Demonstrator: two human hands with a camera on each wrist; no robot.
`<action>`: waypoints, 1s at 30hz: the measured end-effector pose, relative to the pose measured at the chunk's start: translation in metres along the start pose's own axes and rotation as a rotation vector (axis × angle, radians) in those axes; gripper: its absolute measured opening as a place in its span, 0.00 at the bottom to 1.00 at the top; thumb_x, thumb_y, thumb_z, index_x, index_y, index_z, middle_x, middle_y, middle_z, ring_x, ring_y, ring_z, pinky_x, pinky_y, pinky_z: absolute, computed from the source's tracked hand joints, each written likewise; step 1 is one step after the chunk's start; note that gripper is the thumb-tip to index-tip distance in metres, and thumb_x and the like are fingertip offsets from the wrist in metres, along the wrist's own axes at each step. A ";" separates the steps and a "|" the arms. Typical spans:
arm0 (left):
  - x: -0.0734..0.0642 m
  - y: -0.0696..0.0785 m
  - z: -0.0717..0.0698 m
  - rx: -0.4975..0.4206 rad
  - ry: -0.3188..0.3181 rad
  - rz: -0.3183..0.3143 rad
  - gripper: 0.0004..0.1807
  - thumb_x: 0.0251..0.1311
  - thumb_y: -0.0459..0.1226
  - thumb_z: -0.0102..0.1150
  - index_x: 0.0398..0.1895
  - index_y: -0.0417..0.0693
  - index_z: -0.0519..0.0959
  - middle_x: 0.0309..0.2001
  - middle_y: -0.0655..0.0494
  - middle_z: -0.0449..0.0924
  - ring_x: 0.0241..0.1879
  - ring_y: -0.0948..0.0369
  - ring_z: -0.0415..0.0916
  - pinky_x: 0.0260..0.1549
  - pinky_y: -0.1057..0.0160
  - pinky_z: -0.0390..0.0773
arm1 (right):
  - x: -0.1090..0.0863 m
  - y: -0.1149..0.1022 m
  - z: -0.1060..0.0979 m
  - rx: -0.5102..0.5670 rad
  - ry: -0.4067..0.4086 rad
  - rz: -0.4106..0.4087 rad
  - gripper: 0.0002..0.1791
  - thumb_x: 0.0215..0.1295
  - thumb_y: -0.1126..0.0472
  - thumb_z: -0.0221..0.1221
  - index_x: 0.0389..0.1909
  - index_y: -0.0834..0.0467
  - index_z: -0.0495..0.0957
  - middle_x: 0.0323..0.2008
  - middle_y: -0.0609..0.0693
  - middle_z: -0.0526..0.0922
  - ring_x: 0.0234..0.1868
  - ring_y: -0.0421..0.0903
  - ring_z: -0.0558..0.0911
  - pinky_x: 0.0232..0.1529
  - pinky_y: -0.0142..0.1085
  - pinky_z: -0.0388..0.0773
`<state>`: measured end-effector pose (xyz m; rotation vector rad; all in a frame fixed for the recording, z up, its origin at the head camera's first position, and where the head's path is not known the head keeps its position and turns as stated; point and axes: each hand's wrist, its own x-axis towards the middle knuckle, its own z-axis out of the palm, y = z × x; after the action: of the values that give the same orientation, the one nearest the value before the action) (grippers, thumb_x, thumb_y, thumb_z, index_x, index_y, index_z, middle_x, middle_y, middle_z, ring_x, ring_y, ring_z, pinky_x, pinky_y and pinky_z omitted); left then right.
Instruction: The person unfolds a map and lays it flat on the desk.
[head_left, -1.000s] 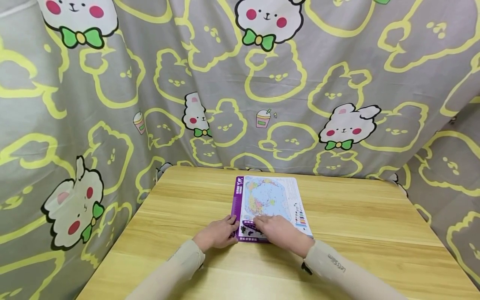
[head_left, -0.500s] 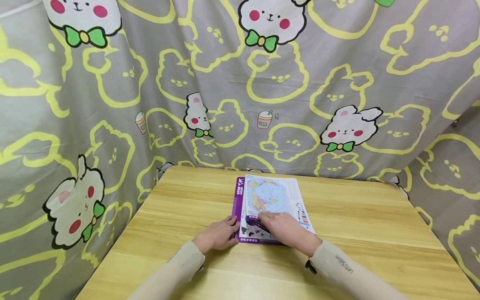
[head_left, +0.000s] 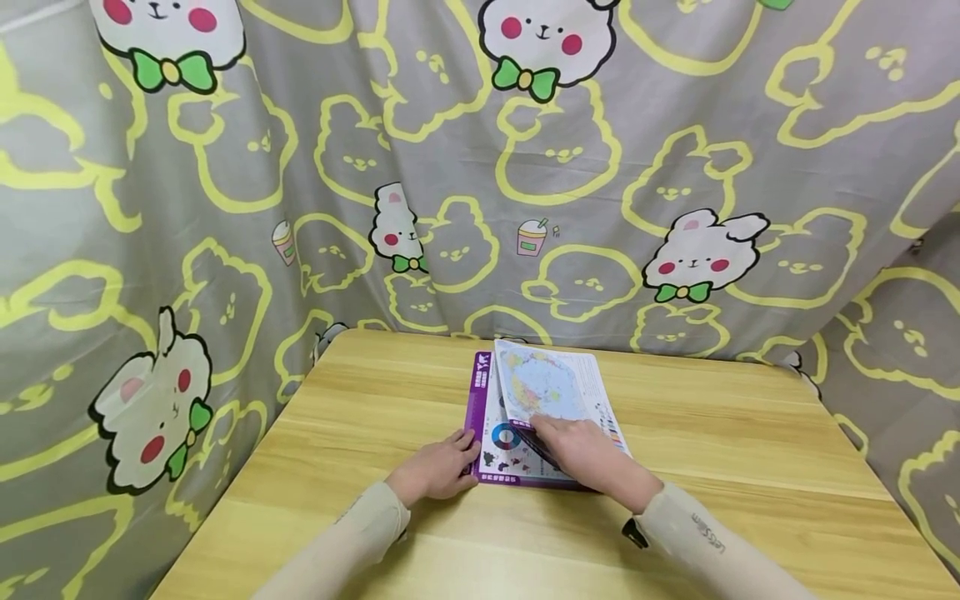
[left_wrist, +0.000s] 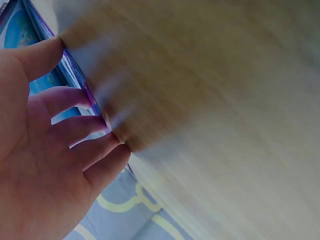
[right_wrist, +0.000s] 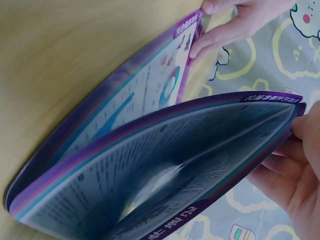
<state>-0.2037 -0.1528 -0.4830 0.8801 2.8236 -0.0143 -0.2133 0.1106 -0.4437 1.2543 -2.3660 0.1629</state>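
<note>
A folded, purple-bordered map (head_left: 551,387) lies on the wooden table, its upper layers lifted at the near left corner. Beneath them shows a lower leaf (head_left: 495,462) with a blue ring chart and small pictures. My right hand (head_left: 588,457) pinches the raised edge between thumb and fingers; in the right wrist view that hand (right_wrist: 300,170) holds two layers that gape apart away from it. At the map's left edge rests my left hand (head_left: 438,468), pressing the lower leaf. The left wrist view shows this hand (left_wrist: 55,135) with fairly straight fingers, tips at the purple edge.
Bare wood of the table (head_left: 360,400) surrounds the map on its left, right and near sides. A grey curtain (head_left: 450,167) with cartoon rabbits hangs behind and along both sides of the table.
My right hand has moved right and lifted the map's upper layers higher, uncovering more of the lower leaf with its ring chart. My left hand has stayed at the left edge.
</note>
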 end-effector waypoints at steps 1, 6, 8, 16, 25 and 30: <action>0.000 0.000 0.001 0.001 -0.001 -0.003 0.33 0.66 0.51 0.51 0.68 0.41 0.64 0.69 0.41 0.57 0.68 0.47 0.54 0.64 0.54 0.60 | -0.001 0.000 -0.002 0.000 0.002 0.008 0.10 0.62 0.67 0.56 0.44 0.59 0.73 0.40 0.51 0.83 0.31 0.46 0.84 0.27 0.40 0.81; 0.002 -0.001 0.004 0.000 -0.005 -0.012 0.34 0.65 0.52 0.50 0.68 0.42 0.64 0.70 0.42 0.56 0.69 0.47 0.53 0.64 0.55 0.60 | -0.002 0.001 -0.009 -0.003 0.005 0.047 0.12 0.62 0.66 0.57 0.47 0.61 0.73 0.39 0.53 0.84 0.30 0.47 0.84 0.28 0.41 0.81; 0.002 -0.001 0.004 0.003 -0.006 -0.011 0.34 0.66 0.52 0.50 0.68 0.42 0.64 0.70 0.42 0.57 0.69 0.48 0.53 0.64 0.55 0.60 | -0.004 0.001 -0.010 -0.007 0.006 0.056 0.14 0.62 0.66 0.58 0.48 0.61 0.73 0.40 0.54 0.84 0.32 0.48 0.84 0.29 0.41 0.82; 0.002 -0.001 0.004 0.008 0.006 0.007 0.33 0.66 0.51 0.50 0.68 0.40 0.64 0.69 0.40 0.57 0.68 0.46 0.54 0.64 0.55 0.60 | -0.012 0.005 -0.015 0.001 0.022 0.080 0.19 0.60 0.67 0.59 0.53 0.64 0.73 0.42 0.58 0.84 0.38 0.51 0.85 0.34 0.43 0.82; 0.003 -0.002 0.005 0.014 0.002 -0.001 0.34 0.65 0.52 0.50 0.68 0.41 0.64 0.69 0.42 0.57 0.68 0.47 0.54 0.64 0.55 0.60 | -0.020 0.015 -0.023 0.032 0.103 0.109 0.23 0.57 0.67 0.62 0.55 0.63 0.72 0.44 0.59 0.83 0.41 0.52 0.84 0.36 0.43 0.82; 0.005 -0.002 0.007 0.019 -0.005 -0.005 0.34 0.65 0.52 0.50 0.68 0.42 0.64 0.69 0.42 0.57 0.69 0.48 0.54 0.64 0.56 0.60 | -0.024 0.018 -0.027 0.050 0.150 0.108 0.26 0.54 0.68 0.64 0.56 0.63 0.72 0.44 0.59 0.83 0.40 0.53 0.84 0.34 0.44 0.82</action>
<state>-0.2075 -0.1525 -0.4905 0.8755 2.8254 -0.0444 -0.2073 0.1478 -0.4287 1.0969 -2.3126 0.3401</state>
